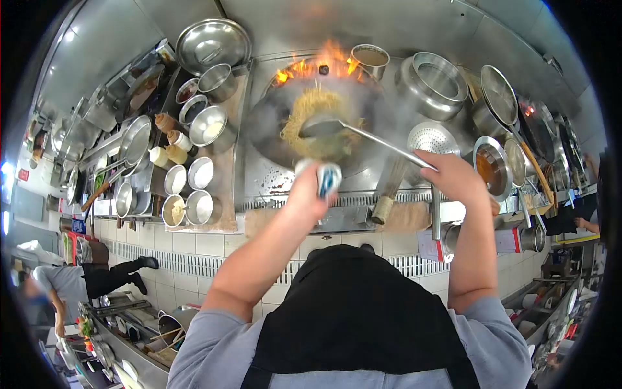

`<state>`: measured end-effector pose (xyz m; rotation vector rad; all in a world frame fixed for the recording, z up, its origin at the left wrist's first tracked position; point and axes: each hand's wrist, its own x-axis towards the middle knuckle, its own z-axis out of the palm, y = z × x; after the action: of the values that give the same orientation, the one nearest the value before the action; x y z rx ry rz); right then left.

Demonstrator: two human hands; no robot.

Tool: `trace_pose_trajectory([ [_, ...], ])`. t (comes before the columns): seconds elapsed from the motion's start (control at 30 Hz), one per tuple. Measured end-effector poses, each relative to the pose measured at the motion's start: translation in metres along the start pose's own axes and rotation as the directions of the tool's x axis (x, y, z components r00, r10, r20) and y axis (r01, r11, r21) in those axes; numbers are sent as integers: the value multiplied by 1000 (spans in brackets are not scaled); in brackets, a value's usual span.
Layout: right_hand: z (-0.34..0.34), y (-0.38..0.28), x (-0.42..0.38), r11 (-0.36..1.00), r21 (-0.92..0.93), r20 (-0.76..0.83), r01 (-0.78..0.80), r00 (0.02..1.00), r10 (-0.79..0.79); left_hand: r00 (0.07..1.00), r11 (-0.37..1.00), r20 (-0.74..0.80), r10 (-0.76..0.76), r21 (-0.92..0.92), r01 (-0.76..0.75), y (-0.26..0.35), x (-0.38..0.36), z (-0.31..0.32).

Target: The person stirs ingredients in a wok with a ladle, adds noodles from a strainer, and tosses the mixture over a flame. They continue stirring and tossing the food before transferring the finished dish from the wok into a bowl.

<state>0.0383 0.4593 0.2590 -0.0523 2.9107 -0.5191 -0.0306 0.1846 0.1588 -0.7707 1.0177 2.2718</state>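
My left hand (308,194) is closed around a white and blue-green cloth (330,179) at the near rim of a dark wok (265,123). The part of the wok under the cloth is hidden. Fingers wrapped on its long handle, my right hand (455,176) grips a metal ladle (382,141). The ladle's bowl hangs over a heap of noodles (314,107) in the wok. Steam blurs the noodles, and orange flames (330,58) rise at the wok's far side.
Left of the stove stand sauce bottles (176,153) and several metal bowls (204,206). To the right are a large pot (433,84), a perforated skimmer (433,141) and a bowl of brown liquid (489,167). A brush (383,206) lies near the front edge. Another person (61,285) bends at the far left.
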Motion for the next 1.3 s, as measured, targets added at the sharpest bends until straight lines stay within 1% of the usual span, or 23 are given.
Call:
trace_pose_trajectory([
  [0.03, 6, 2, 9, 1000, 3, 3, -2, 1000, 2, 989, 997, 135, -65, 42, 60, 12, 23, -1],
  [0.1, 21, 4, 24, 996, -90, -14, -16, 1000, 15, 989, 995, 135, -63, 80, 52, 2, 52, -14],
  [0.17, 40, -20, 36, 985, -150, -81, -85, 994, 73, 999, 982, 33, 20, 187, -26, -32, 56, -41],
  [0.2, 48, -30, 37, 972, -165, -102, -169, 983, 153, 998, 966, 48, -37, 256, 24, -46, 61, -64],
  [0.23, 53, -36, 35, 951, -180, -122, -250, 965, 230, 997, 949, -29, -77, 304, 82, -54, 48, -75],
  [0.27, 46, -42, 27, 953, -183, -136, -242, 966, 220, 988, 929, -110, -112, 341, 143, -55, 34, -77],
  [0.3, 32, -45, 18, 954, -182, -146, -239, 966, 215, 989, 930, -105, -103, 342, 133, -49, 29, -72],
  [0.37, 10, -39, -2, 969, -150, -72, -194, 980, 185, 986, 937, 75, -148, 330, 115, -36, -3, -56],
  [0.4, 9, -26, -1, 982, -124, -45, -142, 990, 137, 989, 976, -5, -145, 165, 144, -21, -8, -30],
  [0.43, 12, -19, 3, 983, -123, -29, -139, 990, 136, 997, 985, 42, -68, 159, 60, -6, -1, -14],
  [0.47, 17, -14, 13, 989, -123, -35, -78, 997, 74, 974, 995, 209, -85, 64, 74, 5, 25, -15],
  [0.57, 46, -10, 42, 990, -139, -78, -20, 997, 9, 1000, 988, 20, 19, 150, -22, -7, 41, -18],
  [0.63, 57, -30, 45, 959, -173, -152, -225, 968, 200, 999, 963, 49, 13, 268, -26, -38, 58, -63],
  [0.7, 54, -35, 36, 958, -165, -177, -235, 963, 205, 986, 900, -98, -131, 405, 160, -51, 51, -89],
  [0.73, 39, -41, 24, 956, -166, -137, -243, 965, 222, 988, 900, -93, -125, 408, 152, -45, 38, -77],
  [0.8, 15, -44, 5, 967, -118, -99, -227, 971, 216, 987, 929, -113, -110, 341, 143, -31, -9, -46],
  [0.83, 18, -31, 6, 967, -117, -83, -226, 973, 218, 990, 965, -51, -131, 220, 139, -22, -4, -36],
  [0.9, 21, -8, 15, 996, -63, -41, -56, 998, 54, 996, 995, 84, -11, 98, 3, 6, 5, -6],
  [1.0, 42, -27, 34, 981, -142, -67, -133, 990, 125, 986, 995, 166, -2, 97, -14, -3, 52, -26],
  [1.07, 57, -39, 39, 958, -189, -136, -216, 972, 192, 999, 971, 26, 47, 235, -51, -38, 55, -59],
  [1.13, 48, -44, 26, 958, -184, -137, -221, 971, 198, 996, 933, -43, -82, 349, 92, -52, 50, -93],
  [1.23, 13, -45, 2, 964, -158, -101, -213, 975, 198, 992, 939, -31, -123, 320, 126, -27, -5, -60],
  [1.3, 7, -24, -1, 986, -160, -56, -48, 998, 39, 980, 990, 165, -111, 100, 96, 0, 7, -36],
])
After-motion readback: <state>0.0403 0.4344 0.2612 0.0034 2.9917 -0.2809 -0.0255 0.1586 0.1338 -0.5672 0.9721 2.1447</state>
